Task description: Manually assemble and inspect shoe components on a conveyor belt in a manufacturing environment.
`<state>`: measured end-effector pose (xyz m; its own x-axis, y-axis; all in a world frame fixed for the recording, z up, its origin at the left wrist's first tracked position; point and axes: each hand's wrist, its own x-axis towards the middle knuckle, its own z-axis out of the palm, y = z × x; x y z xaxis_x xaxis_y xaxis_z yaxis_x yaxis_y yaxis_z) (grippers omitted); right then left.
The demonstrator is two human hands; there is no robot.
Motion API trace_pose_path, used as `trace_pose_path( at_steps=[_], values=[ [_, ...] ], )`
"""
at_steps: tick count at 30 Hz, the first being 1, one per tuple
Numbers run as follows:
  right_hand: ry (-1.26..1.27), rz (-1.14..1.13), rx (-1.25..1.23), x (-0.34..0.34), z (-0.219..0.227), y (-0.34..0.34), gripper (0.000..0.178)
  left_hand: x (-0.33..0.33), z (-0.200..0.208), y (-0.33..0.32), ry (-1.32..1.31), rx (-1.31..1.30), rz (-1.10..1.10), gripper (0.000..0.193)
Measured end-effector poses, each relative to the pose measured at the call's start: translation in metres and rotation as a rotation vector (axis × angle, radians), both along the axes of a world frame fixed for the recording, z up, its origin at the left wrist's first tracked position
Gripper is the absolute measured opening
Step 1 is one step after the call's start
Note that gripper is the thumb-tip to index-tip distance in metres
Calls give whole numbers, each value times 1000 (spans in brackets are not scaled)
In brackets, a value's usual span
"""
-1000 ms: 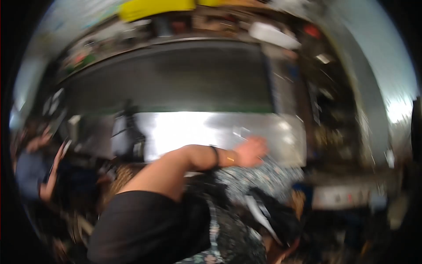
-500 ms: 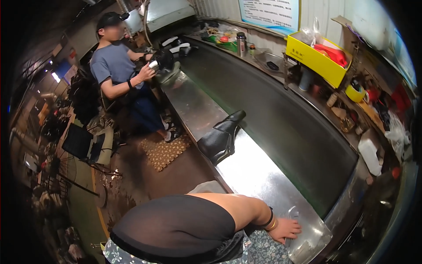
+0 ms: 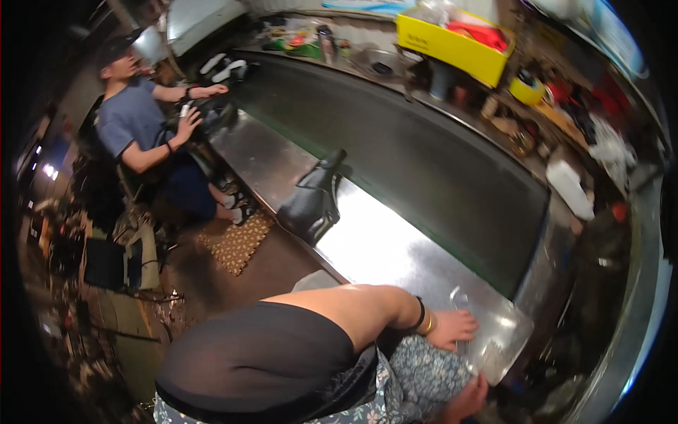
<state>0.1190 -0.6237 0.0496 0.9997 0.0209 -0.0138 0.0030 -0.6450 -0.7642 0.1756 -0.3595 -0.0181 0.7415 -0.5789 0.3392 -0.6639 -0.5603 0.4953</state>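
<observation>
My left hand (image 3: 453, 328) rests on the near end of the shiny metal ledge (image 3: 378, 251), its fingers stretched out and lying flat. A small clear strip (image 3: 459, 295), perhaps plastic, lies just beyond those fingers. Low in the picture, my right hand (image 3: 467, 399) is beside the ledge's corner and floral cloth (image 3: 431, 374); blur hides how its fingers are set. A black ankle boot (image 3: 311, 205) lies farther along the ledge, apart from both hands, its narrow end over the dark belt (image 3: 402, 148).
At the far left, a person (image 3: 134, 113) sits by the belt near black footwear (image 3: 215, 113). A yellow box (image 3: 452, 46) with red cloth stands on the cluttered back shelf. A white bottle (image 3: 568, 189) lies right of the belt. A chair (image 3: 141, 258) stands at left.
The view has turned, shifting the scene leftward and up. My right hand has come into view at the bottom. My left hand stays on the ledge. The other person's far hand has reached outward.
</observation>
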Motion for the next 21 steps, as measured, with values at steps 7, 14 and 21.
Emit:
trace_pose_path(
  at_steps=[7, 14, 21],
  values=[
    [-478, 289, -317, -74, -11, 110, 18, 10, 4, 8, -114, -343, -61, 58],
    [-513, 188, -239, -66, -14, 102, 14, -21, 126, 291, -214, 707, 989, 58],
    [-566, 106, -162, -76, -11, 106, 11, -66, 118, 433, 618, 446, 1490, 90]
  ],
)
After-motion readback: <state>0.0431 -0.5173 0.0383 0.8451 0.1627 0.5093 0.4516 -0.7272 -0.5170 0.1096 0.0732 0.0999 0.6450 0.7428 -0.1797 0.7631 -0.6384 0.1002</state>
